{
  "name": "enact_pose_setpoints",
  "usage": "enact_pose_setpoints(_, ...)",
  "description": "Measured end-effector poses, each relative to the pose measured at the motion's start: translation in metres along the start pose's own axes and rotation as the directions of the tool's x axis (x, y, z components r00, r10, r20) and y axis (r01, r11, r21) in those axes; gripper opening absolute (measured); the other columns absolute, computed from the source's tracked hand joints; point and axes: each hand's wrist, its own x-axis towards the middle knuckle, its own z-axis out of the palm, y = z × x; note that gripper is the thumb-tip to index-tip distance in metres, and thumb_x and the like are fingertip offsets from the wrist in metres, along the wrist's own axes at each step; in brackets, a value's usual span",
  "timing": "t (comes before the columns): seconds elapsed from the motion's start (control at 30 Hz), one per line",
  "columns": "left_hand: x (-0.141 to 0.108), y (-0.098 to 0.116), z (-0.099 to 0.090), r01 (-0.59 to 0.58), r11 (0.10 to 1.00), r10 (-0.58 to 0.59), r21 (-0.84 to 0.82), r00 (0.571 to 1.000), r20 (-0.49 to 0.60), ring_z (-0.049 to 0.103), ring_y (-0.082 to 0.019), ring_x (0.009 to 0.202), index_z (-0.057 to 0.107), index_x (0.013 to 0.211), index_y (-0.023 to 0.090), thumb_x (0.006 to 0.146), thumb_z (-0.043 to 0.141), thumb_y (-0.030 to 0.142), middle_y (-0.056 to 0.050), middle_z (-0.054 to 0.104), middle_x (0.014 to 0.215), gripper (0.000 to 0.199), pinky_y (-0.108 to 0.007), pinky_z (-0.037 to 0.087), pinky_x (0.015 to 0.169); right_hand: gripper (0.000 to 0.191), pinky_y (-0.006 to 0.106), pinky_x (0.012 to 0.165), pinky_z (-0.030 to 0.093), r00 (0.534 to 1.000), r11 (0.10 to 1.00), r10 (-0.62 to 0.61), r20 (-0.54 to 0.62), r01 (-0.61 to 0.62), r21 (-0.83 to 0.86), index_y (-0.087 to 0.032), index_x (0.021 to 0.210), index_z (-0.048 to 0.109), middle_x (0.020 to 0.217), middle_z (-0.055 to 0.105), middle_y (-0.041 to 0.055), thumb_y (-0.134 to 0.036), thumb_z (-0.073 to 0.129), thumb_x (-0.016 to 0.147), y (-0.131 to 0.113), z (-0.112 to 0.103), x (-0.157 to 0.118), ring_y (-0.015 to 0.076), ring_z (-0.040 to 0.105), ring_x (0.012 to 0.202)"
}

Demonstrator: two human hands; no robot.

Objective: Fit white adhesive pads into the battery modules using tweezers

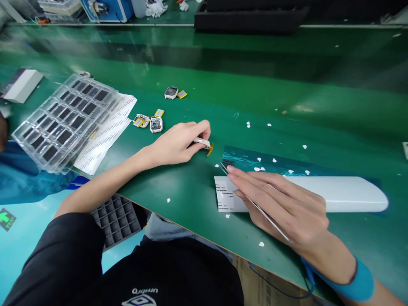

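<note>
My left hand (181, 143) pinches a small white watch case (202, 142) above the green bench, and a yellow flex strip (210, 148) sticks out of its right side. In my right hand (283, 204) is a pair of thin metal tweezers (264, 216). Their tips point up and left, just past the left end of a white sheet with printed labels (226, 196), and I see nothing between them. This sheet passes under my right hand. Beyond my left hand lie opened watch cases (156, 124) with yellow batteries (159, 113) and another watch (171, 92) with its screen up.
At the left a clear plastic tray (68, 119) of dark screens rests on printed paper sheets (105, 136). Small white bits (274, 160) are scattered around a blue film (245, 156). A black grid tray (117, 219) is below the bench edge. A person's blue sleeve (28, 174) shows at left.
</note>
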Motion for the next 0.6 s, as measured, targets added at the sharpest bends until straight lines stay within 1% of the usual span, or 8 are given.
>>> enact_pose_setpoints(0.07, 0.0, 0.005, 0.004, 0.007, 0.989, -0.01, -0.15, 1.0, -0.021, 0.066, -0.016, 0.077, 0.055, 0.1, 0.021, 0.102, 0.054, 0.024, -0.003, 0.07, 0.091, 0.004, -0.032, 0.051, 0.074, 0.085, 0.036, 0.087, 0.071, 1.0, 1.0, -0.001, 0.003, 0.0, 0.004, -0.019, 0.172, 0.039, 0.131, 0.079, 0.0073, -0.001, 0.075, 0.098, 0.0, -0.001, 0.001, 0.0242, 0.082, 0.099)
enact_pose_setpoints(0.1, 0.0, 0.008, 0.006, 0.02, 0.971, -0.029, -0.237, 0.999, -0.035, 0.065, -0.014, 0.074, 0.054, 0.101, 0.021, 0.102, 0.055, 0.025, -0.002, 0.069, 0.091, 0.004, -0.03, 0.051, 0.072, 0.084, 0.036, 0.086, 0.071, 1.0, 1.0, -0.001, 0.001, 0.001, 0.006, -0.019, 0.172, 0.039, 0.131, 0.079, 0.0077, 0.0, 0.075, 0.098, 0.0, -0.001, 0.001, 0.0246, 0.082, 0.099)
enact_pose_setpoints(0.17, 0.0, 0.012, 0.009, 0.047, 0.925, -0.079, -0.377, 0.994, -0.07, 0.066, -0.013, 0.075, 0.056, 0.1, 0.021, 0.1, 0.059, 0.027, -0.003, 0.07, 0.093, 0.007, -0.029, 0.053, 0.071, 0.084, 0.037, 0.084, 0.071, 1.0, 1.0, 0.006, 0.001, -0.006, 0.01, -0.018, 0.171, 0.04, 0.131, 0.079, 0.0081, 0.001, 0.076, 0.097, 0.0, -0.002, 0.001, 0.0252, 0.083, 0.099)
enact_pose_setpoints(0.27, 0.001, 0.019, 0.008, 0.072, 0.853, -0.14, -0.517, 0.986, -0.094, 0.068, -0.015, 0.081, 0.062, 0.096, 0.019, 0.094, 0.07, 0.028, -0.005, 0.073, 0.096, 0.011, -0.03, 0.057, 0.074, 0.085, 0.036, 0.082, 0.071, 1.0, 1.0, 0.016, 0.005, -0.016, 0.016, -0.021, 0.172, 0.039, 0.131, 0.079, 0.0059, 0.001, 0.074, 0.098, 0.001, -0.002, 0.0, 0.0246, 0.083, 0.098)
enact_pose_setpoints(0.37, 0.001, 0.029, 0.003, 0.129, 0.732, -0.219, -0.669, 0.974, -0.052, 0.071, -0.017, 0.085, 0.066, 0.091, 0.019, 0.091, 0.077, 0.032, -0.005, 0.075, 0.096, 0.018, -0.032, 0.061, 0.078, 0.087, 0.036, 0.08, 0.071, 1.0, 1.0, 0.014, 0.006, -0.015, 0.017, -0.021, 0.173, 0.038, 0.13, 0.079, 0.0051, 0.001, 0.074, 0.097, 0.001, -0.002, 0.0, 0.0245, 0.083, 0.097)
enact_pose_setpoints(0.47, -0.001, 0.041, -0.004, 0.205, 0.648, -0.31, -0.734, 0.951, -0.009, 0.074, -0.019, 0.09, 0.067, 0.091, 0.02, 0.102, 0.07, 0.043, -0.005, 0.076, 0.099, 0.025, -0.035, 0.064, 0.079, 0.088, 0.037, 0.083, 0.071, 0.998, 0.999, 0.036, 0.046, -0.038, 0.029, -0.02, 0.174, 0.036, 0.131, 0.079, 0.0069, 0.002, 0.074, 0.097, 0.0, -0.004, 0.0, 0.0256, 0.083, 0.1)
enact_pose_setpoints(0.53, -0.004, 0.045, -0.006, 0.223, 0.624, -0.294, -0.749, 0.955, 0.04, 0.075, -0.019, 0.089, 0.067, 0.095, 0.022, 0.106, 0.063, 0.049, -0.005, 0.076, 0.096, 0.029, -0.036, 0.064, 0.078, 0.087, 0.038, 0.087, 0.071, 0.995, 0.998, 0.053, 0.083, -0.056, 0.034, -0.019, 0.174, 0.035, 0.131, 0.079, 0.0075, 0.003, 0.072, 0.098, 0.0, -0.006, -0.001, 0.0258, 0.082, 0.103)
enact_pose_setpoints(0.6, -0.007, 0.047, -0.004, 0.216, 0.607, -0.212, -0.765, 0.971, 0.106, 0.074, -0.018, 0.083, 0.067, 0.102, 0.023, 0.105, 0.067, 0.049, -0.004, 0.075, 0.09, 0.027, -0.035, 0.063, 0.073, 0.086, 0.038, 0.09, 0.069, 0.993, 0.998, 0.059, 0.107, -0.062, 0.028, -0.018, 0.173, 0.036, 0.131, 0.079, 0.0084, 0.004, 0.071, 0.098, -0.001, -0.01, -0.001, 0.0265, 0.081, 0.107)
